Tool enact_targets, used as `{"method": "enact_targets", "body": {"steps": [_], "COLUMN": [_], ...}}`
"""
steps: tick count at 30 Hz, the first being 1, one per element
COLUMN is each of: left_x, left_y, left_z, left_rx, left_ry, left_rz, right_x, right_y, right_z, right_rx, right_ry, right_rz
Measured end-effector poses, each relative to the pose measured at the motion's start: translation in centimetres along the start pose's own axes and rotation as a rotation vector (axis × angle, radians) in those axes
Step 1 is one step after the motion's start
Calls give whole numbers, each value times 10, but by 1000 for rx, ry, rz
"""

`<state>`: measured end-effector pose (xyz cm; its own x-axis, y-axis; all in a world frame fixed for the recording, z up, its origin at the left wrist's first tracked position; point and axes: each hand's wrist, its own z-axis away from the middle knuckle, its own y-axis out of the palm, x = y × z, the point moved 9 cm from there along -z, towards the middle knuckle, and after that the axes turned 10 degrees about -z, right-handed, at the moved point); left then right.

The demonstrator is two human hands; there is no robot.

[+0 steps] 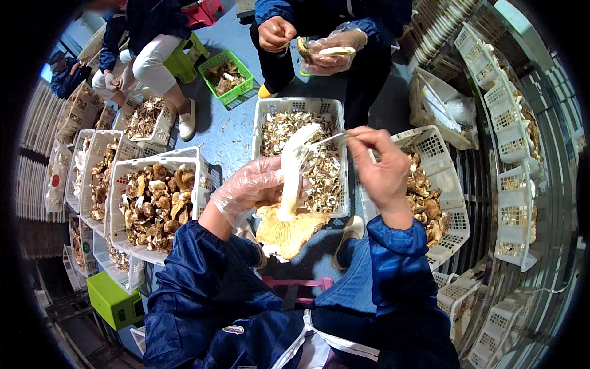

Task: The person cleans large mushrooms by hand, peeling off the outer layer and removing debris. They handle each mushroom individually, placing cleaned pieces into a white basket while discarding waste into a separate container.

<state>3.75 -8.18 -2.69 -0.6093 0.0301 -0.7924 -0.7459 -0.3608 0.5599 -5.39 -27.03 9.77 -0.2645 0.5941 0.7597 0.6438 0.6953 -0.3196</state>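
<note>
My left hand [251, 184], in a clear plastic glove, grips the thick white stem of a large mushroom [291, 184]. Its tan gilled cap [290, 230] hangs at the lower end, and the stem's upper end bends to the right. Between the fingertips of my bare right hand [382, 170] is a thin pale strip [331, 138] reaching to the stem; whether it is peel or a blade I cannot tell. Below both hands stands a white plastic crate [342, 184] of small brown and white mushroom trimmings [288, 122].
White crates of brown mushrooms stand at left [156, 207] and right [428, 198]. Opposite, a person's gloved hand [334, 50] holds mushroom pieces. A green basket [226, 78] sits on the blue floor; another person sits at upper left. Racks with crates [511, 212] line the right side.
</note>
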Motion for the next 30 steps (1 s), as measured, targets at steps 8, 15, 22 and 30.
{"method": "enact_targets", "body": {"steps": [8, 15, 22, 30], "left_x": [-5, -15, -15, -15], "left_y": [-5, -22, 9, 14], "left_z": [1, -1, 3, 23], "left_rx": [22, -56, -2, 25], "left_ry": [70, 169, 51, 64], "left_rz": [66, 59, 34, -164], "right_x": [-41, -45, -39, -28], "right_y": [-48, 0, 69, 72], "right_z": [-5, 2, 24, 20], "right_rx": [-277, 23, 384, 353], "right_ry": [147, 313, 343, 393], "right_rz": [-59, -115, -571, -260]}}
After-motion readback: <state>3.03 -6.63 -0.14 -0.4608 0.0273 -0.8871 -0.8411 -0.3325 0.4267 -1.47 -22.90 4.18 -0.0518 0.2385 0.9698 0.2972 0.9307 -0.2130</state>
